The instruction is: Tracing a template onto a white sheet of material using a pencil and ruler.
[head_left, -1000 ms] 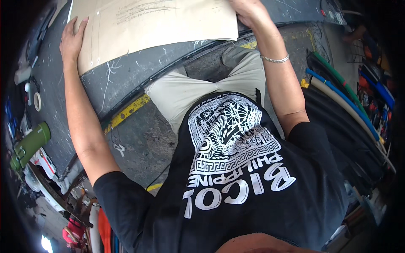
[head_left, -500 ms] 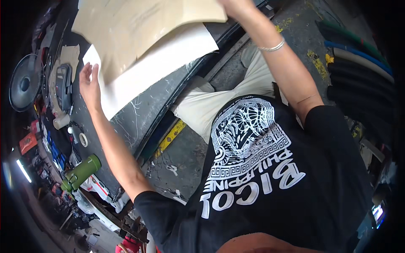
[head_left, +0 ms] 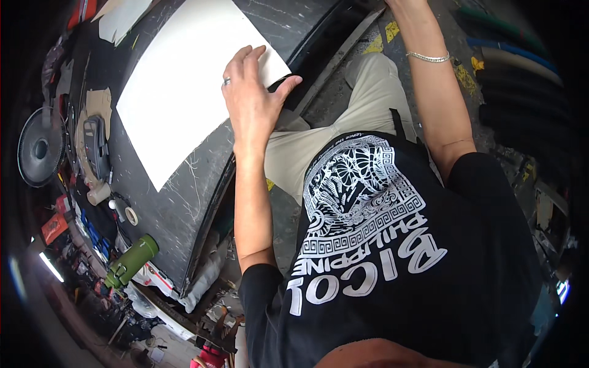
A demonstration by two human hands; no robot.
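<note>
Your left hand (head_left: 254, 101) lies flat on the near right corner of a white sheet (head_left: 184, 92), fingers (head_left: 245, 61) spread over the paper and the thumb stretched out along its right edge; it presses down and grips nothing. The sheet lies flat on the dark, scratched counter (head_left: 184, 208), its far end running toward the top of the view. Your right arm reaches up past the top edge, a silver bracelet (head_left: 428, 57) on the wrist; the hand itself is out of view, so you cannot tell what its fingers are doing. At the far left of the counter sit a round black fan (head_left: 40, 147), a roll of tape (head_left: 130, 215) and a green bottle (head_left: 132, 260) lying on its side near the edge.
</note>
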